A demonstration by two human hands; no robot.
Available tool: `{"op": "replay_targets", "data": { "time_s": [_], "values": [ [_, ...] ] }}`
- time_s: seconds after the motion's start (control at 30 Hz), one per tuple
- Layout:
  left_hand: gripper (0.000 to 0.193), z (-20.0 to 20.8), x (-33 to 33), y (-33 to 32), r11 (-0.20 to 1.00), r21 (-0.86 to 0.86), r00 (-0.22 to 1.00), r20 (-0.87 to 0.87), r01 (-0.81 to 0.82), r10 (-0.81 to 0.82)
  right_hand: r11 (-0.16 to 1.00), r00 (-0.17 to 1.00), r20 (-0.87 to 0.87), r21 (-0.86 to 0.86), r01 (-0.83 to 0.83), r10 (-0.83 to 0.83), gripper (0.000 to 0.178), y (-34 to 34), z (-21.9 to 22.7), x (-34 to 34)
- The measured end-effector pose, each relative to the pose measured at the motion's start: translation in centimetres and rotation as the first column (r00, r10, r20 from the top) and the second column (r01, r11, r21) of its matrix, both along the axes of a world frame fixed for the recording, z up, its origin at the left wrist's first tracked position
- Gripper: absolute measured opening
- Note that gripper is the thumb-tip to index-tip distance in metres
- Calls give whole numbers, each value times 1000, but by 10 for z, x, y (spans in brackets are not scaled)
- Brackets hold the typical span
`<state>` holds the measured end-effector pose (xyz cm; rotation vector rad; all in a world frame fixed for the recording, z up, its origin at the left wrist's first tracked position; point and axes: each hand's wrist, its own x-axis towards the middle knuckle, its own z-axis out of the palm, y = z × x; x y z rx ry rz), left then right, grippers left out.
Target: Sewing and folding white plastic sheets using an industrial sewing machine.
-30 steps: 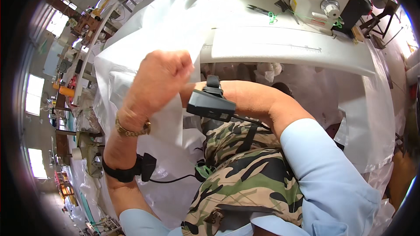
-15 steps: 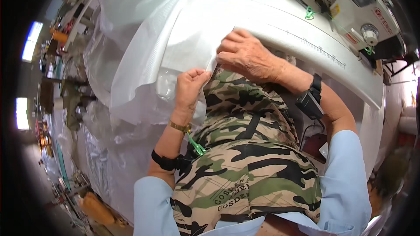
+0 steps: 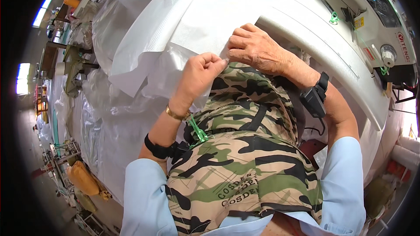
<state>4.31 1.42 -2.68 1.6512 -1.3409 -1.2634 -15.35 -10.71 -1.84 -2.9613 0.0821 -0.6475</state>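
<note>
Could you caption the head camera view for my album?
Left hand and right hand hold the edge of white sheeting, beside a sewing machine.

The person across from me wears a camouflage apron (image 3: 245, 159) in green, tan and black, with dark lettering (image 3: 238, 191) printed on its chest part. On either side of the apron I see short pale blue sleeves, the left sleeve (image 3: 146, 196) and the right sleeve (image 3: 343, 179). Left of the apron, a gold-coloured wristband (image 3: 176, 114) circles the wrist below the left hand (image 3: 197, 75), and a black band (image 3: 156, 147) the forearm. Right of the apron, beyond the right hand (image 3: 258, 50), a black strap (image 3: 323, 81) carries a dark box (image 3: 312, 102) trailing a thin black cable (image 3: 323, 126).
</note>
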Motion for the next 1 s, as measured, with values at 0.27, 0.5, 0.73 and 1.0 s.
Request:
{"op": "replay_targets", "data": {
  "time_s": [0.27,0.5,0.73,1.0],
  "values": [
    [58,13,-27,13,806,-560,745,618,194,250,995,994,48,-8,98,-97,15,13,6,9],
    [39,27,-17,10,725,-662,839,493,191,230,963,988,87,250,105,-130,13,-10,28,5],
    [33,36,-18,1,683,-678,806,548,272,223,953,982,126,288,99,-140,13,-11,33,10],
    [20,51,-5,-18,727,-620,896,443,297,12,980,992,87,186,75,-93,24,-41,48,1]
  ]
}}
